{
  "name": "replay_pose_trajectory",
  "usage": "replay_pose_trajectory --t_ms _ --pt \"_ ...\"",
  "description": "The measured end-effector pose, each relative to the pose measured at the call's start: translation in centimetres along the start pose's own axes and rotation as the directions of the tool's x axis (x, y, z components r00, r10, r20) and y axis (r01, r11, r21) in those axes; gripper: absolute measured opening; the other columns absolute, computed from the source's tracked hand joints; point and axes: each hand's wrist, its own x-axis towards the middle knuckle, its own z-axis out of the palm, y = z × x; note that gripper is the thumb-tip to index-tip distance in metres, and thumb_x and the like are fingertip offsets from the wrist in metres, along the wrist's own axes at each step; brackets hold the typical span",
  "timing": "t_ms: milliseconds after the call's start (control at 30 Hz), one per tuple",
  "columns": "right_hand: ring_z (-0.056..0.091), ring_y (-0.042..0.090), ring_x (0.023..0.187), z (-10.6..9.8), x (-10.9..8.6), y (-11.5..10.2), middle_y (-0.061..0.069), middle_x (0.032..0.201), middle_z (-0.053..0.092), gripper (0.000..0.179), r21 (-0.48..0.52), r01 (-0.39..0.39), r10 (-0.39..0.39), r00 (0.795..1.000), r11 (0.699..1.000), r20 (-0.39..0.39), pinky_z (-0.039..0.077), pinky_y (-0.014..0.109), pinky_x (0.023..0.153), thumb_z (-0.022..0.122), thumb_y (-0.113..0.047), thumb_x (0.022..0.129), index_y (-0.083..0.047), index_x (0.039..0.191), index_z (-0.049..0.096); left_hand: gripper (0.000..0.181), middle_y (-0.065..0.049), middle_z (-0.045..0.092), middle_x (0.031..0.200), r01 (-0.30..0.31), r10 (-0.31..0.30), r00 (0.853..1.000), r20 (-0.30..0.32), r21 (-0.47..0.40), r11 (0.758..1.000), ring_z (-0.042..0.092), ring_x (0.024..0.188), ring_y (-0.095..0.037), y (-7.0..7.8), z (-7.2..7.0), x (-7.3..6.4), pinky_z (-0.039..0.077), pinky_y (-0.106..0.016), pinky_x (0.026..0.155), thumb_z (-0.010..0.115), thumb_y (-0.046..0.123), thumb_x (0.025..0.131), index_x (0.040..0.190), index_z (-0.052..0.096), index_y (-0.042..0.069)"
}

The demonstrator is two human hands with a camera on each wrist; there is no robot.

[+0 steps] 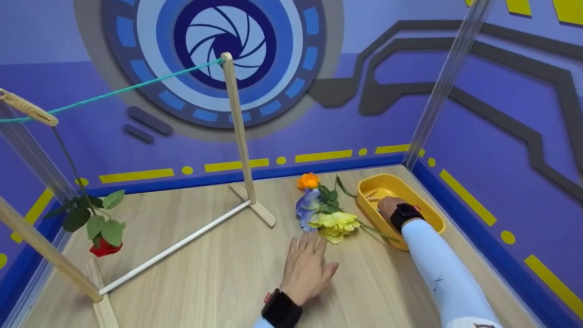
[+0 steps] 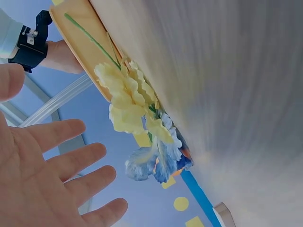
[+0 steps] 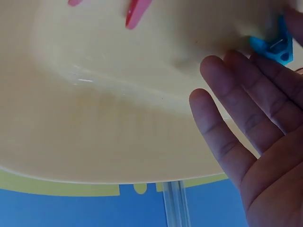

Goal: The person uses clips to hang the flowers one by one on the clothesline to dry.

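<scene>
Bending the right hand's (image 1: pixel 391 207) fingers loosely inside the yellow basin (image 1: pixel 401 187), with the blue clip (image 3: pixel 285 41) right at thumb and forefinger. Cannot tell whether pinched or merely touched. Cannot fix its long axis either, for the covering fingers. Judge this thumb-to-clip relation as the deciding one; rate the right hand as clearly nearer. Find a pink clip (image 3: pixel 137 13) apart from the same fingertips, also in the basin.

Log the left hand (image 1: pixel 306 271) with fingers straight, spread and holding nothing. Locate the yellow flower (image 1: pixel 336 224) just beyond those fingertips, its stem pointing rightward to the basin. Add the purple-blue flower (image 1: pixel 306 207) and orange flower (image 1: pixel 309 181), both farther beyond.

Far leftward of the left fingers, note the green cord (image 1: pixel 136 85), tied to a wooden post (image 1: pixel 237 132), and the red flower (image 1: pixel 106 247), hung head down from a wooden clip (image 1: pixel 29 108).
</scene>
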Motion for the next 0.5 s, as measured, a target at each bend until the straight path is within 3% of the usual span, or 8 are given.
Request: replay_pose_trajectory --t_ms 167,333,400,500 --pt "0.043 0.016 0.052 0.5 0.8 1.2 0.001 0.057 0.043 0.031 0.043 0.008 -0.007 1.0 0.999 -0.021 0.035 0.029 0.05 0.058 0.003 0.091 -0.007 0.063 0.048 0.065 -0.016 0.047 0.158 0.011 -0.011 1.0 0.008 0.003 1.0 0.039 0.149 -0.037 -0.3 0.1 -0.1 0.03 -0.06 0.119 0.05 0.054 0.104 0.149 0.055 0.008" --pt "0.043 0.02 0.059 -0.4 1.3 2.5 0.003 0.064 0.045 0.025 0.119 -0.077 0.081 0.996 0.99 -0.025 0.04 0.034 0.057 0.067 -0.01 0.087 -0.004 0.069 0.051 0.063 -0.016 0.047 0.158 0.023 -0.023 1.0 0.008 -0.027 0.999 0.039 0.149 -0.037 -0.9 0.1 -0.3 0.029 -0.06 0.119 0.052 0.051 0.104 0.15 0.054 0.007" --pt "0.04 0.02 0.059 -1.2 1.1 2.5 0.002 0.064 0.041 0.024 0.158 -0.09 0.101 0.993 0.983 -0.063 0.036 0.034 0.058 0.067 -0.011 0.086 -0.005 0.069 0.051 0.063 -0.017 0.047 0.158 0.034 -0.034 0.999 0.011 -0.043 0.998 0.039 0.149 -0.036 -1.2 0.1 -0.4 0.028 -0.06 0.12 0.053 0.049 0.104 0.15 0.054 0.007" --pt "0.037 0.019 0.057 -2.2 0.6 1.5 0.001 0.062 0.035 0.026 0.222 -0.049 0.089 0.981 0.974 -0.172 0.031 0.033 0.058 0.066 -0.01 0.088 -0.006 0.068 0.05 0.062 -0.018 0.047 0.157 0.054 -0.053 0.999 0.01 -0.065 0.996 0.039 0.149 -0.037 -1.8 0.0 -0.8 0.028 -0.06 0.12 0.055 0.047 0.104 0.149 0.055 0.005"
